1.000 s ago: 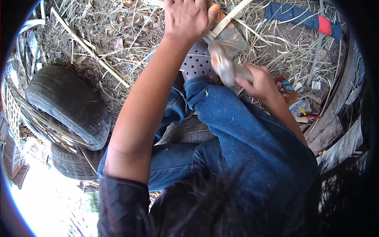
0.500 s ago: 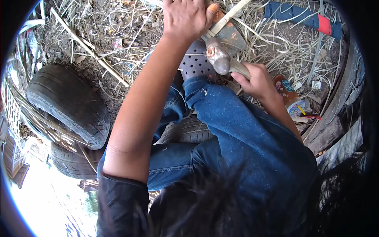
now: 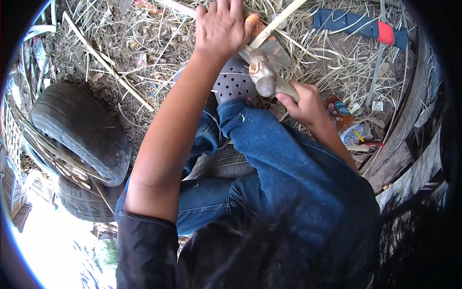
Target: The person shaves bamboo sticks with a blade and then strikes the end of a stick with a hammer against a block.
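Note:
My left hand [image 3: 221,29] is at the far edge of the view, its fingers curled over a pale wooden strip [image 3: 179,6] that runs beneath it; the fingertips are partly cut off. Its thumb has an orange tip or wrap. My right hand [image 3: 308,103] grips the handle of a wooden mallet [image 3: 264,77] with a knobby, worn head. That head hovers or rests just beside the strip's near end; contact cannot be made out. Another pale strip [image 3: 279,21] slants over a flat grey and orange piece [image 3: 278,50] on the ground.
Shavings and split strips litter the ground. Two old tyres [image 3: 79,130] lie at left, with bundled strips. A dark blue wrapped object with a red band [image 3: 385,32] lies far right. A plastic cup of brown drink [image 3: 342,118] stands near my right forearm. My clog [image 3: 235,84] is below the mallet.
The whole view has shifted slightly, so things sit a little further left. Both hands keep their grips, and the mallet stays in nearly the same place.

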The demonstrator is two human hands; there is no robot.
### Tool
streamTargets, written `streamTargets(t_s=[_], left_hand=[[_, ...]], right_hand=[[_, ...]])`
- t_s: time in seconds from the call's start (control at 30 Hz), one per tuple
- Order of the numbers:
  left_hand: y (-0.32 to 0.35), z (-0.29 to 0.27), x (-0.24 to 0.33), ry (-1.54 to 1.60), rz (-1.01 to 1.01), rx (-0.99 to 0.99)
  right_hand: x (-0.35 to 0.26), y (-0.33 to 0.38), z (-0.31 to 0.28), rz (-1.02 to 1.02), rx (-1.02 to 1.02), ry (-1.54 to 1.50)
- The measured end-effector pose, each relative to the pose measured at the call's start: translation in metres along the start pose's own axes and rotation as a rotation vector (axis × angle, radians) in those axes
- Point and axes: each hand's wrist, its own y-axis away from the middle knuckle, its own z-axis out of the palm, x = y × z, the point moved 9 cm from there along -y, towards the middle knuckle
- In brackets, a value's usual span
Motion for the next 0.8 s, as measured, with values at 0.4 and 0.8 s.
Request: streamTargets(t_s=[0.4,0.8], left_hand=[[0.008,0.006,-0.001,-0.018,0.011,0.075],[0.005,0.007,-0.001,0.014,0.012,0.019]], right_hand=[[-0.009,0.011,-0.003,-0.092,0.016,-0.121],[-0.002,0.026,-0.005,-0.19,0.046,-0.112]])
